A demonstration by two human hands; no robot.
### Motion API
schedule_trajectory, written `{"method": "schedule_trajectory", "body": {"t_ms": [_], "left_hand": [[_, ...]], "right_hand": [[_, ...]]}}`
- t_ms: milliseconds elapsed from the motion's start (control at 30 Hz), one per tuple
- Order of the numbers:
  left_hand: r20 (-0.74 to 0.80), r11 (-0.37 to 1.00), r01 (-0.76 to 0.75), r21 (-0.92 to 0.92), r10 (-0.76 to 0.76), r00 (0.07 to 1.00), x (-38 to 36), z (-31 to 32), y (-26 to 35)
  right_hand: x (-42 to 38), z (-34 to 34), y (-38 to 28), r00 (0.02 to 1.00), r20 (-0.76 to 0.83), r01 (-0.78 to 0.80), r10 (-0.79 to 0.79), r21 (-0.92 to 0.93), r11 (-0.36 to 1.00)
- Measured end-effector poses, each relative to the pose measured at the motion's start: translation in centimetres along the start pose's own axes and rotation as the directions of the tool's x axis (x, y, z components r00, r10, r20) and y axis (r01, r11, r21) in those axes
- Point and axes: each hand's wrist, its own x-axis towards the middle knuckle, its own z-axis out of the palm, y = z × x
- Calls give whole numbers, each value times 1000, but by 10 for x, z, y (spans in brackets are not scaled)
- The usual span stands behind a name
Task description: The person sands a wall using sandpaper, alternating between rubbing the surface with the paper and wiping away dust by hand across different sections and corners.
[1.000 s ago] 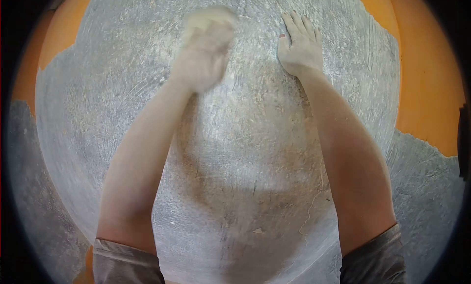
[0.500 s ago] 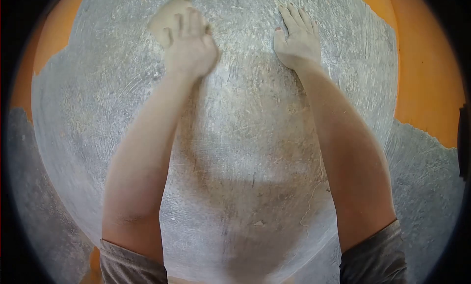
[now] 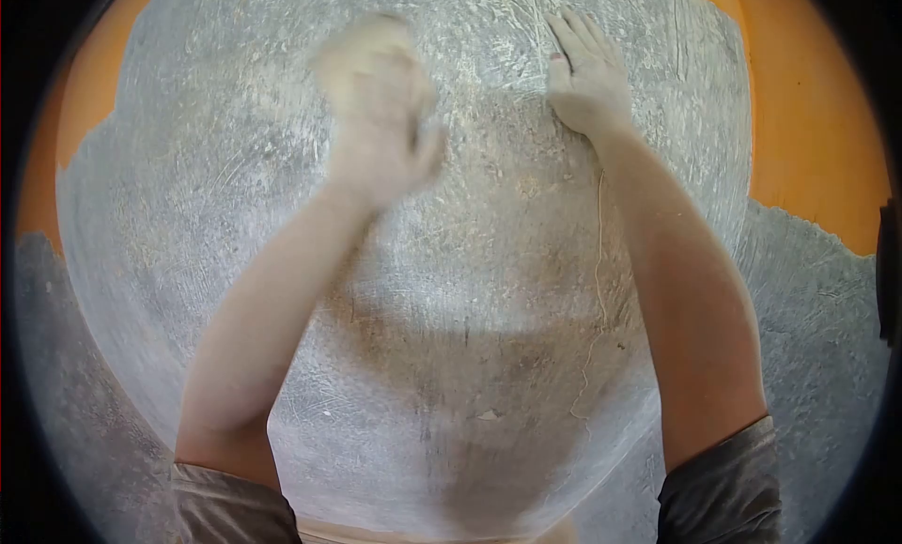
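Note:
My left hand, blurred by motion, is on a pale beige pad against a large, scratched grey surface. The fingers lie over the pad's near side and its far edge shows beyond them; what the pad is made of, I cannot make out. To the right, my right hand rests flat on the same surface, fingers stretched out and pointing away, with nothing under it that I can see. Both hands and forearms look dusty.
Orange areas with ragged edges border the grey surface at both sides. Rough grey patches lie below them. A thin crack and a small pale chip mark the lower part. A dark object stands at the far right.
My left hand and the pad have moved right and slightly down, and the hand has turned. My right hand sits slightly further right, still flat, as the view shifts a little.

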Motion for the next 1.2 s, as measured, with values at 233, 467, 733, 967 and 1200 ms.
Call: {"method": "schedule_trajectory", "body": {"t_ms": [233,467,733,967,1200], "left_hand": [[-139,958,-116,-263,81,987,41,10,12],[-60,878,-403,258,431,900,93,16,103],[134,974,91,-207,-64,989,161,-19,133],[-42,965,-250,83,254,966,195,5,174],[-195,794,-608,32,601,775,183,45,209]], "right_hand": [[-24,-14,93,961,-138,-239,238,7,971],[-28,-29,118,986,-84,-140,141,26,990],[-47,-46,188,892,-115,-450,437,-121,885],[-54,-57,214,917,-84,-394,390,-26,919],[-54,-58,222,912,-93,-398,400,36,916]]}}
